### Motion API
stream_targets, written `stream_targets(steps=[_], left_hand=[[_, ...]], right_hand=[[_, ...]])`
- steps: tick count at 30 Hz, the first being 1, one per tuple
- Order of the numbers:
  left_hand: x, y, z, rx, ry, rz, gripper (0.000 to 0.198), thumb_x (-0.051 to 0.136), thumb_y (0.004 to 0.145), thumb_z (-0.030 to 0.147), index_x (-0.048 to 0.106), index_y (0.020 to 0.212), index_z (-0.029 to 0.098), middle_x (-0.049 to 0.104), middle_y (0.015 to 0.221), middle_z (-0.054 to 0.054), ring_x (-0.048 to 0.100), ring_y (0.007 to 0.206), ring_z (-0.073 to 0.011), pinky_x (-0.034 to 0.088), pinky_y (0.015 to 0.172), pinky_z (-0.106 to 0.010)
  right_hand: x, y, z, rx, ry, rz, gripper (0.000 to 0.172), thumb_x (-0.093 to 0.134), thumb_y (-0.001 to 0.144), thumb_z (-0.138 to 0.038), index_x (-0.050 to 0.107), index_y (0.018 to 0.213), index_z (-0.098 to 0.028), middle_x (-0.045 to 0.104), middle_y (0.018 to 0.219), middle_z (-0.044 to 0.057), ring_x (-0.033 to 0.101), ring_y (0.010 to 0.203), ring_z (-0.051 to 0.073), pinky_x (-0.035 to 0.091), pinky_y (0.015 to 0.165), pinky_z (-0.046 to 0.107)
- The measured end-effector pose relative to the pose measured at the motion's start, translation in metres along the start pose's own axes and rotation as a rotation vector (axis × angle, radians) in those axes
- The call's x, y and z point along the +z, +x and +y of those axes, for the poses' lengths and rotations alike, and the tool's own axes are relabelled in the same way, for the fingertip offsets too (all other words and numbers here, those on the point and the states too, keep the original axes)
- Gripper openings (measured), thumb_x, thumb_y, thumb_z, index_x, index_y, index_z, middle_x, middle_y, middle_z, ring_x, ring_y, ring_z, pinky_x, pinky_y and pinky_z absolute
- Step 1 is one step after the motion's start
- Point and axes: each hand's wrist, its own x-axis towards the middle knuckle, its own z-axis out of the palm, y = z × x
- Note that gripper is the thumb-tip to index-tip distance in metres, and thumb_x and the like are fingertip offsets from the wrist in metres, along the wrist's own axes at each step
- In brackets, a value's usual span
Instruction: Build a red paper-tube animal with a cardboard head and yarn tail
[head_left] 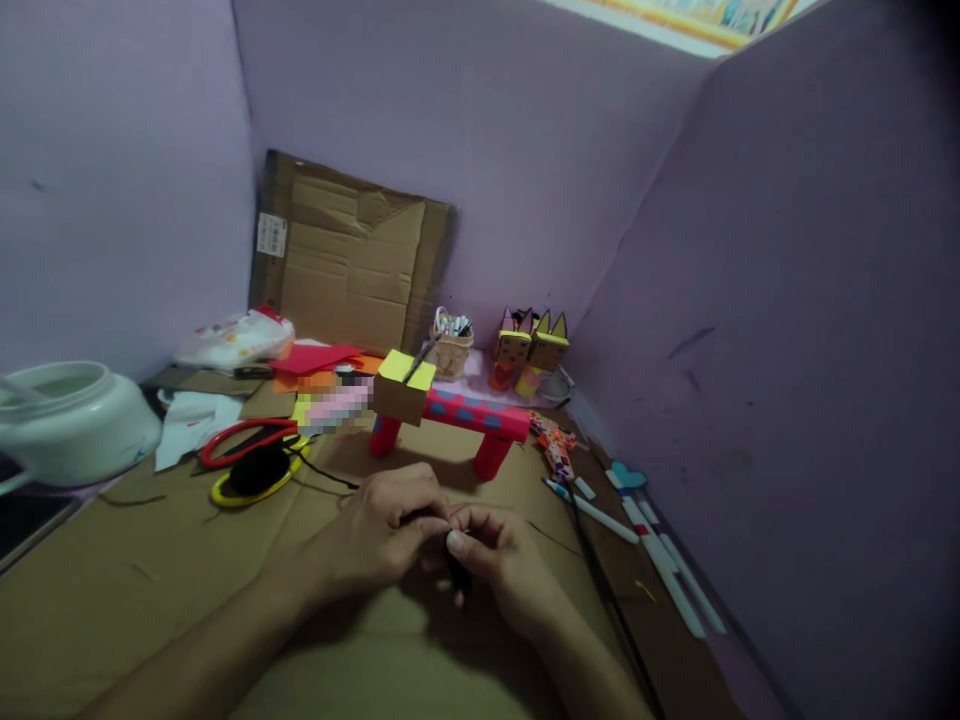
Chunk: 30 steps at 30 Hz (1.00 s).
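Observation:
My left hand and my right hand meet over the cardboard work surface, fingertips pinched together. Between them is a small dark bundle of black yarn, its lower end hanging below my right thumb. From the left, a black strand runs toward my left hand from a black yarn ball. Just beyond my hands stands a paper animal figure with a red, blue-spotted tube body, red tube legs and a cardboard box head topped in yellow. A dark strip lies on its head. My fingers partly hide the bundle.
Red and yellow loops surround the yarn ball. A white pot stands far left, near paper scraps. Behind are a cardboard sheet, a pen basket and small box-headed figures. Markers lie right.

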Motion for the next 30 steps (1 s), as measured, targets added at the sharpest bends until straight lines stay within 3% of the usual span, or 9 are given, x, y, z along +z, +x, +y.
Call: stream_targets(steps=[9, 15, 18, 23, 30], left_hand=[[0.004, 0.003, 0.002, -0.062, 0.02, 0.069, 0.011, 0.055, 0.077, 0.015, 0.066, 0.075, 0.016, 0.06, 0.071, -0.001, 0.055, 0.067, -0.0107, 0.04, 0.062, -0.021], [0.008, 0.0, 0.004, -0.039, 0.045, 0.093, 0.014, 0.053, 0.079, 0.015, 0.064, 0.07, 0.015, 0.06, 0.07, -0.002, 0.055, 0.069, -0.012, 0.04, 0.065, -0.023], [0.01, -0.002, 0.007, -0.043, 0.051, 0.054, 0.016, 0.051, 0.08, 0.015, 0.065, 0.073, 0.016, 0.062, 0.073, -0.002, 0.056, 0.072, -0.0126, 0.039, 0.067, -0.023], [0.01, -0.003, 0.009, -0.101, 0.037, -0.02, 0.017, 0.05, 0.08, 0.016, 0.067, 0.077, 0.017, 0.066, 0.073, -0.001, 0.056, 0.07, -0.0127, 0.037, 0.067, -0.023], [0.012, -0.002, 0.004, -0.238, -0.027, -0.15, 0.021, 0.049, 0.076, 0.019, 0.06, 0.059, 0.013, 0.049, 0.053, 0.003, 0.043, 0.055, -0.0097, 0.028, 0.052, -0.021]], right_hand=[[0.002, -0.002, -0.004, -0.102, -0.09, 0.05, 0.028, 0.066, 0.069, -0.042, 0.054, 0.068, -0.017, 0.055, 0.057, -0.002, 0.05, 0.05, 0.01, 0.04, 0.045, 0.02], [0.001, 0.0, -0.009, -0.317, -0.251, 0.256, 0.019, 0.059, 0.075, -0.033, 0.054, 0.064, -0.017, 0.061, 0.102, 0.008, 0.057, 0.086, 0.018, 0.046, 0.069, 0.027], [-0.002, 0.001, -0.009, -0.332, -0.176, 0.333, 0.017, 0.057, 0.077, -0.032, 0.054, 0.069, -0.018, 0.056, 0.115, 0.009, 0.06, 0.087, 0.019, 0.047, 0.072, 0.029], [-0.005, 0.004, -0.006, -0.341, 0.075, 0.361, 0.016, 0.058, 0.078, -0.034, 0.055, 0.075, -0.018, 0.049, 0.128, 0.009, 0.063, 0.092, 0.021, 0.052, 0.066, 0.027], [-0.003, 0.004, -0.008, -0.331, 0.225, 0.329, 0.016, 0.062, 0.076, -0.033, 0.056, 0.076, -0.018, 0.047, 0.131, 0.009, 0.06, 0.101, 0.025, 0.056, 0.064, 0.028]])
